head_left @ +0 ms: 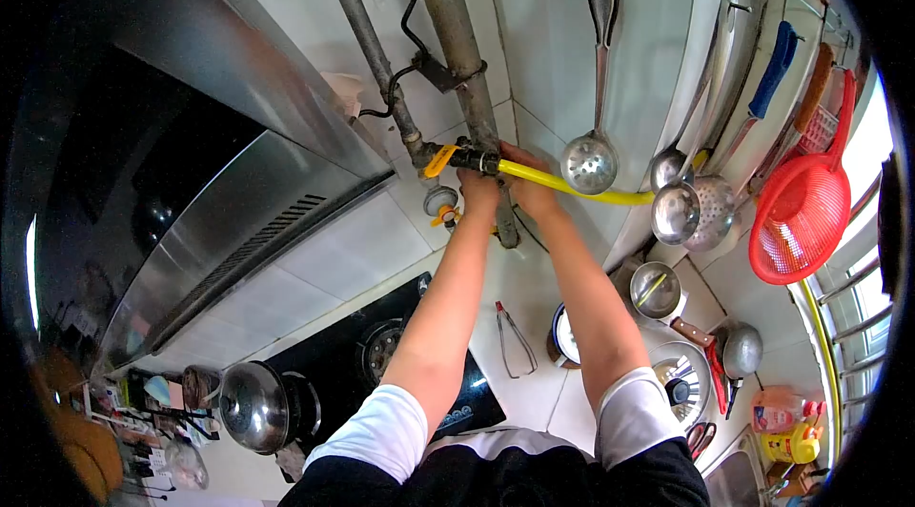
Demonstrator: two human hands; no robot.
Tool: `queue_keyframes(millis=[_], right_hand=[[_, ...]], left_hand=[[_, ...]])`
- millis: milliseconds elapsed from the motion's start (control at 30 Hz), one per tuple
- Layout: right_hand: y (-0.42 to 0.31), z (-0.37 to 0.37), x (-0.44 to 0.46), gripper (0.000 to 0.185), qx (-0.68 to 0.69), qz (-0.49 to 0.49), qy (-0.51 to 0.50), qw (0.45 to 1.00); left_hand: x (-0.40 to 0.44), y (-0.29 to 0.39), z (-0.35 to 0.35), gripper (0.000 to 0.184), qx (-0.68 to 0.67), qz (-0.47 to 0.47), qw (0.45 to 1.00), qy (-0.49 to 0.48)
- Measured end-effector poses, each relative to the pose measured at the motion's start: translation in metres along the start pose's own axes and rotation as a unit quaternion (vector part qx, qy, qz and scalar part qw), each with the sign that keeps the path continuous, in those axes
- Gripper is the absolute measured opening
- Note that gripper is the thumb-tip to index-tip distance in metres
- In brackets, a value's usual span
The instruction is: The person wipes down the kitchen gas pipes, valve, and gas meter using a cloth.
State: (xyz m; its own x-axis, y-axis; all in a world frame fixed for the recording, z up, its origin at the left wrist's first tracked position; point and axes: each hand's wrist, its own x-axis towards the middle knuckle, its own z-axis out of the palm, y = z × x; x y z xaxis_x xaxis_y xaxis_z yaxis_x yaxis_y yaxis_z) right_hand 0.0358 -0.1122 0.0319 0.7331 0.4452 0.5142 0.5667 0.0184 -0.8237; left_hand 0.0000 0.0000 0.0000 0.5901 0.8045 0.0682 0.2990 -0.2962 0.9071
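Both my arms reach up to the gas pipework on the tiled wall. My left hand (479, 189) is just below the black hose fitting (474, 160), its fingers mostly hidden behind it. Close on the other side, my right hand (527, 169) reaches behind the yellow hose (572, 187), beside the thick grey pipe (467, 59); its fingertips are out of sight. An orange tag or handle (439, 161) sits at the fitting's left end. Below it hangs a round grey metal part (440, 201) with an orange piece (444, 216).
A range hood (286, 164) juts out at left above the black gas stove (334, 354) and a lidded pot (257, 407). Slotted spoon (589, 164), ladle (675, 212) and red strainer (803, 216) hang at right. Tongs (515, 340) and pans (656, 290) are on the counter.
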Motion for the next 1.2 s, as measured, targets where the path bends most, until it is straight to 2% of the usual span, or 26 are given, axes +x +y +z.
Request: queue_keyframes(millis=[67,100,133,200,233,267,300,367,467,533,600,667,800,867,967,1033,1100,1167,1200], right_hand=[[-0.002,-0.004,-0.009,0.037,-0.023,-0.009,-0.011,1.0],[-0.005,0.009,0.001,0.037,-0.012,-0.008,-0.002,1.0],[-0.008,0.006,0.006,0.036,-0.019,-0.018,0.003,1.0],[-0.024,-0.003,0.007,0.035,-0.028,-0.028,0.004,0.999],[-0.04,-0.008,0.005,0.035,-0.042,0.014,-0.006,0.999],[-0.05,-0.01,0.005,0.035,-0.056,0.055,-0.015,0.997],[-0.047,-0.009,0.005,0.035,-0.056,0.055,-0.016,0.997],[-0.035,-0.006,0.007,0.036,-0.009,0.06,-0.003,0.998],[-0.026,-0.002,0.007,0.035,-0.04,0.029,0.033,0.998],[-0.03,-0.007,0.008,0.035,-0.038,0.026,0.013,0.999],[-0.034,-0.008,0.009,0.034,-0.037,0.021,-0.008,0.999],[-0.036,-0.006,0.009,0.033,-0.149,0.006,0.003,0.989],[-0.03,-0.004,0.009,0.034,-0.128,-0.006,0.001,0.992],[-0.033,-0.003,0.006,0.034,-0.055,0.004,0.029,0.998],[-0.031,-0.004,0.01,0.031,-0.085,-0.012,0.024,0.996],[-0.035,-0.006,0.01,0.029,-0.089,-0.009,0.022,0.996],[-0.035,-0.005,0.008,0.027,-0.088,-0.003,0.019,0.996],[-0.032,-0.004,0.012,0.025,-0.117,-0.004,0.006,0.993],[-0.034,-0.004,0.012,0.025,-0.115,-0.005,0.006,0.993]], left_hand=[[0.005,-0.006,0.0,0.061,-0.058,0.025,0.994,-0.087],[0.021,-0.002,-0.014,0.061,-0.045,0.031,0.995,-0.086],[0.019,0.009,-0.018,0.058,-0.057,0.003,0.988,-0.143],[0.019,0.0,-0.004,0.056,-0.053,0.011,0.992,-0.117],[0.012,0.008,-0.004,0.055,-0.051,0.015,0.993,-0.104],[0.0,0.013,-0.005,0.055,-0.044,0.049,0.997,-0.05],[-0.016,0.025,-0.01,0.055,-0.038,0.082,0.996,0.003],[-0.029,0.029,-0.012,0.053,-0.001,0.094,0.995,0.01],[-0.038,0.02,-0.008,0.054,0.045,0.098,0.994,0.026],[-0.05,0.012,-0.007,0.056,0.053,0.083,0.994,0.037],[-0.062,0.007,-0.007,0.065,0.06,0.153,0.984,0.074],[-0.08,0.012,-0.009,0.067,0.068,0.154,0.983,0.068],[-0.084,0.021,-0.011,0.072,0.092,0.147,0.983,0.066],[-0.081,0.027,-0.012,0.072,0.1,0.124,0.985,0.066],[-0.058,0.03,-0.015,0.072,0.116,0.126,0.983,0.064],[-0.04,0.032,-0.018,0.068,0.092,0.052,0.994,-0.026],[-0.043,0.024,-0.014,0.064,0.093,0.06,0.994,0.005],[-0.049,0.012,-0.015,0.067,0.041,0.123,0.991,0.029],[-0.056,0.01,-0.017,0.067,0.042,0.124,0.991,0.03]])
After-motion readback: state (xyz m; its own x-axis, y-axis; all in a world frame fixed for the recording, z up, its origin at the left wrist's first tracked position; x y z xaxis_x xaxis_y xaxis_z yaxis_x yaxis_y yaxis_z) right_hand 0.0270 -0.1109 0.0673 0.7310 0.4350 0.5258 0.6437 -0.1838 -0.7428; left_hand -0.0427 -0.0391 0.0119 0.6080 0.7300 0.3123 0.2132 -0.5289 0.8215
